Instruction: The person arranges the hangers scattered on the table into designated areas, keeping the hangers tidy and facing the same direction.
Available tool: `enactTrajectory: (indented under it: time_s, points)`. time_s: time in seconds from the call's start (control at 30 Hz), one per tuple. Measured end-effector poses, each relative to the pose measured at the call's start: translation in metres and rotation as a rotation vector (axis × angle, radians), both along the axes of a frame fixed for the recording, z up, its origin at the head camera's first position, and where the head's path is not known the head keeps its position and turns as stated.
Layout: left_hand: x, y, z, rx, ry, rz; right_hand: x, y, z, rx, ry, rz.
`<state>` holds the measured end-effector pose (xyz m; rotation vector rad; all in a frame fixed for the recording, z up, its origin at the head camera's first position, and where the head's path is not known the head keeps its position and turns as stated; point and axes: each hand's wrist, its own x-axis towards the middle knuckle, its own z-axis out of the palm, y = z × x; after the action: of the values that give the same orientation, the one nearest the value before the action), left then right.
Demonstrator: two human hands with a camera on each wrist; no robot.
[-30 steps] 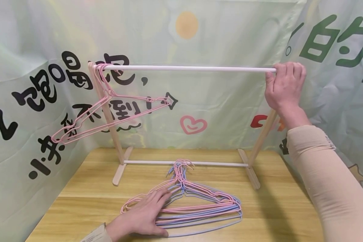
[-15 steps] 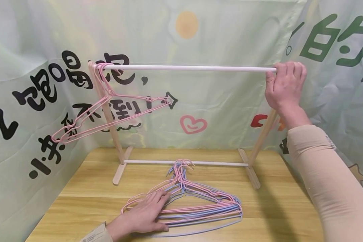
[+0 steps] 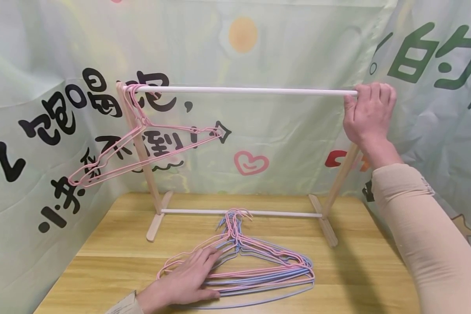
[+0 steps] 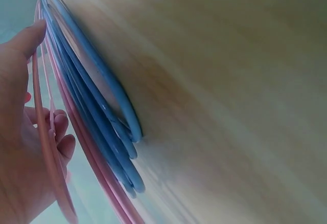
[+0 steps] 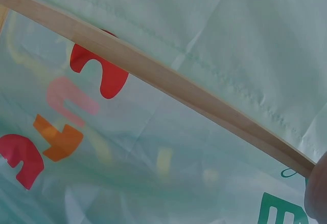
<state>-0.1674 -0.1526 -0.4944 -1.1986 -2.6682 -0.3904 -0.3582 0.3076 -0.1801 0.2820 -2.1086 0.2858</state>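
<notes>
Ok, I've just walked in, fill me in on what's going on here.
A person has a rack standing on a wooden table. Their right hand grips the rack's top right corner. Their left hand lies on a stack of pink and blue hangers; whether it grips one is unclear. Some pink hangers hang at the top bar's left end.

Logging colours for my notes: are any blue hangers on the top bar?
No, only pink hangers hang from the top bar.
</notes>
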Motion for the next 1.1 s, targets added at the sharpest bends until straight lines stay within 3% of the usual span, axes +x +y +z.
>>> enactTrajectory:
  time_s: [0.33, 0.9, 1.1]
  points:
    - [0.003, 0.001, 0.012, 0.022, -0.030, 0.038, 0.000, 0.001, 0.000, 0.000, 0.014, 0.013]
    - [-0.001, -0.005, 0.040, 0.121, 0.086, 0.057, -0.002, 0.003, -0.003, 0.000, 0.034, 0.025]
    - [-0.005, -0.012, 0.055, 0.154, 0.105, 0.076, -0.002, 0.002, -0.002, 0.004, 0.031, 0.021]
